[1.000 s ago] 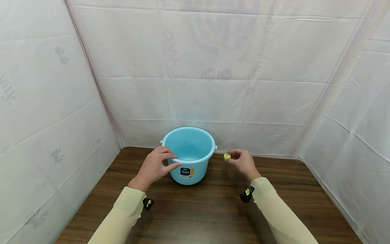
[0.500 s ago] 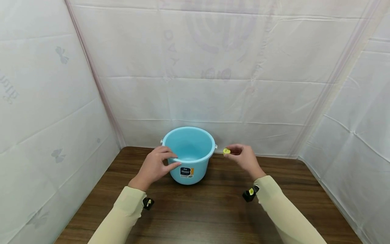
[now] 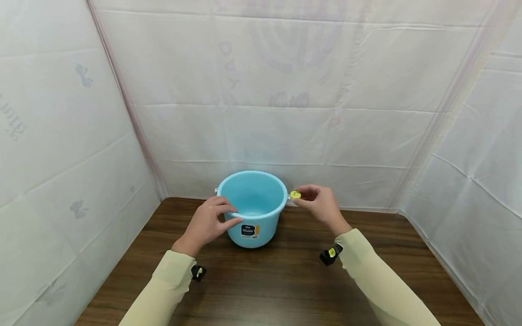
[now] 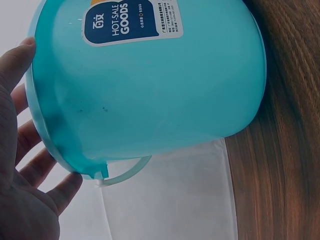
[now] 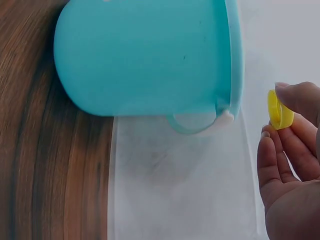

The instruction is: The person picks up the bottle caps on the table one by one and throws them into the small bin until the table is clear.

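Note:
A light blue plastic bucket stands upright on the table, a printed label on its front. My left hand grips its near left rim, thumb outside and fingers over the inner side; the left wrist view shows the thumb and fingers at that rim. My right hand pinches a small yellow bottle cap between thumb and fingers. The cap is just right of the bucket's rim, near the white handle joint. In the right wrist view the cap looks hollow, held apart from the bucket.
The dark wooden table is enclosed by white sheeting at the back and both sides. The back sheet rises close behind the bucket. A looped bucket handle hangs at the bucket's far side.
My right hand has lifted the yellow bottle cap and moved it left, closer to the bucket's rim. The left hand and the bucket have stayed in place.

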`<action>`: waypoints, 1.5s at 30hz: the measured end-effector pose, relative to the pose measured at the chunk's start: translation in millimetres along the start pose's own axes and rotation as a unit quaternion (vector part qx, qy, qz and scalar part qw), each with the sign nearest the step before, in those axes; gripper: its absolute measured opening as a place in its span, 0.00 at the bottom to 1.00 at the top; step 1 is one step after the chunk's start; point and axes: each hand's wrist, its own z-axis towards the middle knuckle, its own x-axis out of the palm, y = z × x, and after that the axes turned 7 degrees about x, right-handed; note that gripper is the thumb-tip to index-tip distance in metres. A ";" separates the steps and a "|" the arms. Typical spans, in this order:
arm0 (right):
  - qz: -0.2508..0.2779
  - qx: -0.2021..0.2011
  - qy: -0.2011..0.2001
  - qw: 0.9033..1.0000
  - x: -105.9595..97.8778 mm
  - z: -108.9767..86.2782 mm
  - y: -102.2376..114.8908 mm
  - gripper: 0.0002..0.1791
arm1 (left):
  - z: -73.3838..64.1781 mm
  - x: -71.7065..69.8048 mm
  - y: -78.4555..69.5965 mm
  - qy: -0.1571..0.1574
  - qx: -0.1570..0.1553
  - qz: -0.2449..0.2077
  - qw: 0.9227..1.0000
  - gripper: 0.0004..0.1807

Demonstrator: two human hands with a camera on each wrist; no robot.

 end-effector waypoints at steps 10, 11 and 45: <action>0.035 -0.016 0.013 0.999 22.2 4.2 14.6 0.17 | -2.0 0.6 1.0 -0.001 0.000 0.005 1.000 0.14; 0.034 -0.016 0.015 0.999 24.6 4.5 16.3 0.17 | -2.0 0.3 0.8 -0.003 0.001 0.005 1.000 0.14; 0.010 -0.021 0.018 1.000 56.7 15.1 38.1 0.28 | 1.0 -1.6 -1.9 0.003 0.011 0.014 1.000 0.14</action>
